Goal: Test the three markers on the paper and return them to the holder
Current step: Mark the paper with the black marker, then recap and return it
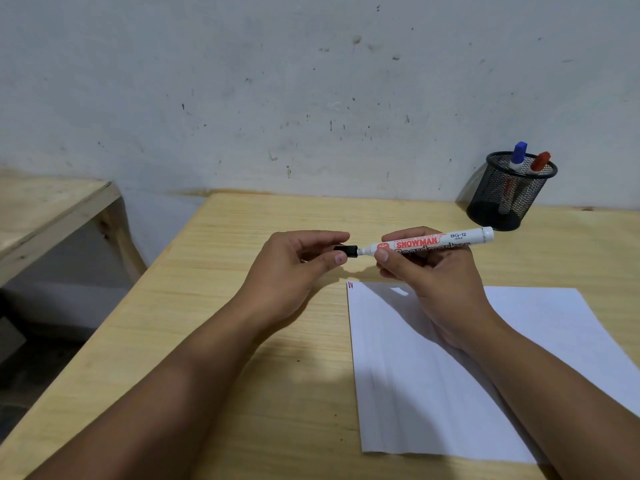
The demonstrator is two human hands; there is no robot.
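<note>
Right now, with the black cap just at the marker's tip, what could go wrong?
The left hand pinches only the end of the small black cap, so it might slip and roll off the table. The marker is held above the paper; an open tip might leave a stray mark there.

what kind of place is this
Probably a plain desk or study corner indoors: a light wooden table pushed against a scuffed, bare wall, with a black mesh pen holder and a white sheet of paper on it.
</note>
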